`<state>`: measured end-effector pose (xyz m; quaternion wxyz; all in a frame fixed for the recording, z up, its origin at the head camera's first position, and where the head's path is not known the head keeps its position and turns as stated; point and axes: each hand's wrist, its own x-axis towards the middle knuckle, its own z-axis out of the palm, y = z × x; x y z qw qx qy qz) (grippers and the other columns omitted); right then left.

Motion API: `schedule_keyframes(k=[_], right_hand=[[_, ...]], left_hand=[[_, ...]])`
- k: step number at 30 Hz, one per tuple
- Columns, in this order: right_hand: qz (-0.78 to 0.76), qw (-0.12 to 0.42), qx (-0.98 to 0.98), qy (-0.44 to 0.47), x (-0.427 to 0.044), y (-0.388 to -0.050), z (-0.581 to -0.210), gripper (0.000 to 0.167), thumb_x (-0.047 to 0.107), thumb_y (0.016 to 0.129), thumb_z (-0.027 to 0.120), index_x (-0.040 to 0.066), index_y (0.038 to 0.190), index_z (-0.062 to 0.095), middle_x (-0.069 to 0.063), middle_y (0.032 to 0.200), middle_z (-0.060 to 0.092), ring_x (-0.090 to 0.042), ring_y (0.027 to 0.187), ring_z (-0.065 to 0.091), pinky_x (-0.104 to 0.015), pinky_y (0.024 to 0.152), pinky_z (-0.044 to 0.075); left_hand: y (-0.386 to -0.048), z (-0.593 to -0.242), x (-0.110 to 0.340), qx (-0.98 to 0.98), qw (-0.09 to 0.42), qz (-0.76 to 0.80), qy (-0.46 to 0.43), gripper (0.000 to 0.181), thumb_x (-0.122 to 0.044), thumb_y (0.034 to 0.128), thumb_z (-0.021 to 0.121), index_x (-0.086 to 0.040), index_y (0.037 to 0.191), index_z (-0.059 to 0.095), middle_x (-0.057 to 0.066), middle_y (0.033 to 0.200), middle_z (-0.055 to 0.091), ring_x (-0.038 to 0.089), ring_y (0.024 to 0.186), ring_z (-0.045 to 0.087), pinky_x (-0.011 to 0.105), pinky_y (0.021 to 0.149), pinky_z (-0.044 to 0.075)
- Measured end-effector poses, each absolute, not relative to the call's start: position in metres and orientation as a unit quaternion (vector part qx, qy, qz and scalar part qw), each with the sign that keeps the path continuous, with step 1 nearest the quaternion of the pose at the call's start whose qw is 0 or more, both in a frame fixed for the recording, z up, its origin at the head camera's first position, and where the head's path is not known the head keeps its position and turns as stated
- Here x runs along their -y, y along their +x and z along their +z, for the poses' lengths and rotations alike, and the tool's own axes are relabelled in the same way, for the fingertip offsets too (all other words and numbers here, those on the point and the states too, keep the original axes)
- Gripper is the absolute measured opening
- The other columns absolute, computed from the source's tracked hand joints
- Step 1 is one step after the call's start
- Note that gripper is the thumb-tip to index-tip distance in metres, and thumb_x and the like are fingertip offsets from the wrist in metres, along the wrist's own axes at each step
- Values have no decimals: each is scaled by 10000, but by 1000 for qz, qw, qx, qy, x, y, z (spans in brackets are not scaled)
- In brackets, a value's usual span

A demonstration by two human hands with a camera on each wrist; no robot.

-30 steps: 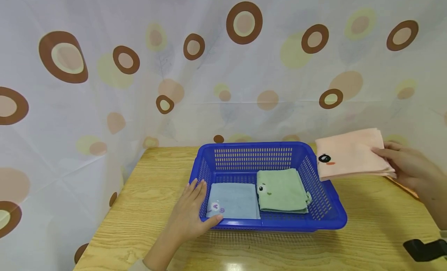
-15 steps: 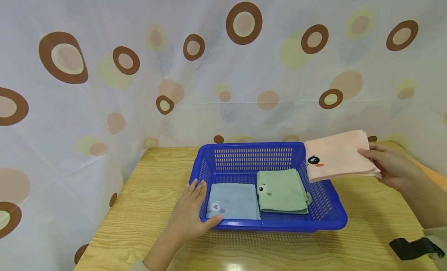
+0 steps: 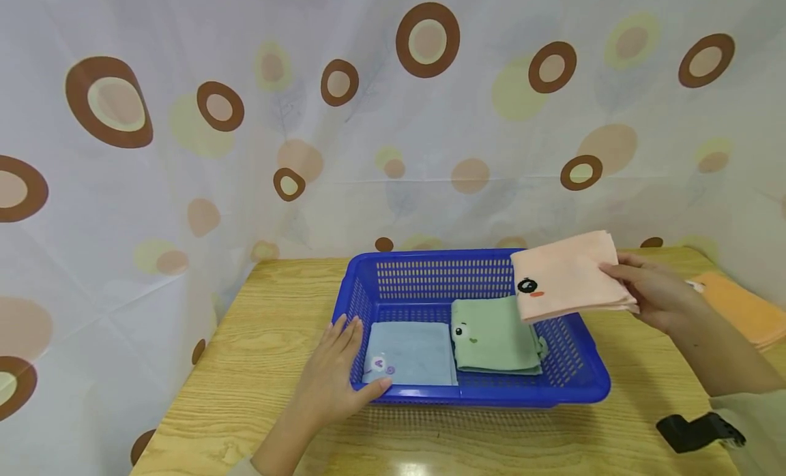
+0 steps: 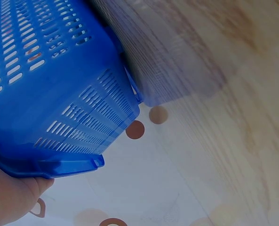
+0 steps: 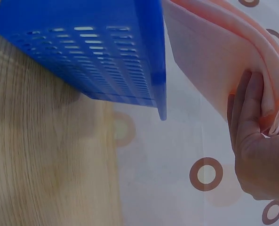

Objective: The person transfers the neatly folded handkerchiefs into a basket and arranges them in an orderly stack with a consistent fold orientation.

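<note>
My right hand (image 3: pixel 653 292) pinches a folded pink towel (image 3: pixel 568 275) by its right edge, thumb on top. An embroidered eye and an orange cheek mark show near the towel's left edge. It hangs above the right side of a blue plastic basket (image 3: pixel 510 395), covering part of the rim and of a folded green towel (image 3: pixel 491 336) inside. Left of the green one lies a folded light-blue towel (image 3: pixel 411 346). My left hand (image 3: pixel 331 377) rests with spread fingers on the basket's front left corner. In the right wrist view, fingers (image 5: pixel 253 96) support the pink towel's underside.
A folded orange towel (image 3: pixel 739 309) lies on the wooden table (image 3: pixel 282 305) at the far right, partly behind my right forearm. A patterned curtain (image 3: pixel 362 149) hangs behind and to the left. A black strap buckle (image 3: pixel 694 432) sits at my right sleeve.
My right hand has carried the pink towel leftward, from beside the basket's right rim to above the green towel. More of the orange towel shows. My left hand has stayed put.
</note>
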<state>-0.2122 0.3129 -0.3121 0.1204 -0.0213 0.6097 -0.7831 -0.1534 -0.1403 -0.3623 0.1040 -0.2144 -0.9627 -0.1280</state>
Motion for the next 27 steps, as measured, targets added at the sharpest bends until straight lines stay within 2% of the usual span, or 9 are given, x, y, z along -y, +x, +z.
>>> schedule_keyframes(k=[3, 7, 11, 16, 18, 21, 23, 27], right_hand=[[-783, 125, -609, -16, -306, -213, -313, 109, 168, 965, 479, 209, 1066, 483, 20, 816, 670, -113, 679, 669, -199, 556, 542], [-776, 129, -618, -1, -298, -214, -314, 229, 204, 952, 509, 189, 1151, 398, 39, 815, 666, -100, 680, 666, -190, 557, 538], [-769, 132, -625, 5, -290, -214, -315, 289, 233, 936, 538, 201, 1176, 381, 52, 811, 658, -87, 671, 660, -180, 547, 528], [-774, 134, -619, -2, -281, -215, -319, 244, 211, 946, 520, 193, 1153, 392, 50, 817, 653, -86, 680, 663, -186, 580, 547], [-773, 135, -620, -6, -278, -216, -319, 340, 207, 952, 509, 162, 1254, 357, 54, 823, 649, -81, 686, 662, -186, 590, 551], [-767, 138, -627, -9, -272, -218, -320, 607, 199, 965, 482, 80, 1456, 144, 63, 824, 645, -75, 690, 662, -185, 601, 553], [-758, 139, -637, -10, -268, -218, -320, 729, 205, 971, 468, 13, 1480, -16, 71, 820, 640, -70, 686, 657, -183, 596, 550], [-739, 138, -660, -14, -260, -220, -320, 760, 227, 976, 457, -17, 1471, -65, 86, 823, 622, -59, 684, 642, -180, 590, 543]], left_hand=[[-153, -362, 140, 964, 99, -126, -211, 905, -608, 798, 519, 36, 1408, 338, 167, 1485, 327, 329, 1418, 210, 451, 1179, 159], [-153, -361, 140, 964, 97, -128, -211, 906, -608, 798, 520, 34, 1410, 335, 166, 1488, 322, 329, 1419, 206, 451, 1181, 153], [-153, -360, 140, 964, 95, -129, -211, 908, -607, 800, 520, 35, 1412, 329, 168, 1491, 316, 330, 1420, 202, 451, 1182, 149], [-153, -361, 140, 965, 95, -126, -211, 911, -611, 798, 518, 37, 1410, 332, 170, 1489, 318, 330, 1419, 204, 452, 1180, 153], [-153, -361, 140, 965, 96, -125, -211, 910, -610, 797, 520, 39, 1409, 335, 170, 1488, 321, 330, 1418, 207, 454, 1180, 156], [-153, -362, 139, 965, 96, -124, -211, 909, -611, 798, 517, 36, 1410, 335, 168, 1488, 321, 330, 1418, 209, 454, 1180, 156], [-153, -362, 139, 965, 95, -124, -210, 908, -612, 799, 513, 32, 1413, 330, 166, 1490, 318, 327, 1419, 205, 449, 1182, 150], [-154, -362, 139, 965, 96, -125, -211, 912, -611, 798, 516, 38, 1411, 329, 172, 1489, 317, 329, 1418, 206, 450, 1181, 153]])
